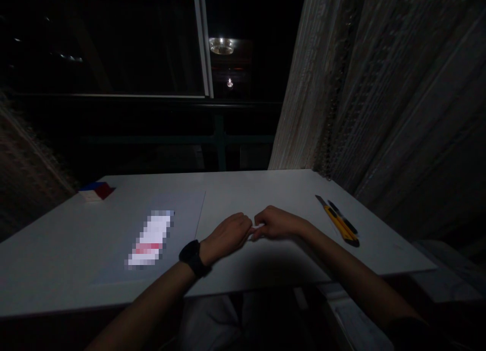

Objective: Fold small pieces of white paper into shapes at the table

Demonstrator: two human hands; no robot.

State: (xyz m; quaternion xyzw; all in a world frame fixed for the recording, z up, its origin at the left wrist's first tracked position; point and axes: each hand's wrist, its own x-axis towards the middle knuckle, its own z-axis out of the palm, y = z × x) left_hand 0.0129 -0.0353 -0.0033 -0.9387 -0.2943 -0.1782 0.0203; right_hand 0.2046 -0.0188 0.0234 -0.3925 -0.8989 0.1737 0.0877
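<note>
Above the front middle of the white table (pixel 235 189), my two hands meet with their fingertips close together. My left hand (pixel 229 233), with a dark watch (pixel 194 258) on its wrist, is closed with the fingers curled. The fingers of my right hand (pixel 279 221) are bent into a pinch. A small pale thing (pixel 258 226) shows between the hands, too dim and small to name. Left of my left hand, a lit phone (pixel 151 237) with a blurred screen lies on a large white sheet of paper (pixel 186 224).
A yellow box cutter (pixel 339 222) with its blade out lies at the right, beside a black pen (pixel 341 217). At the far left corner sits a puzzle cube (pixel 95 191). Curtains (pixel 304 83) hang at the right, and a dark window stands behind the table.
</note>
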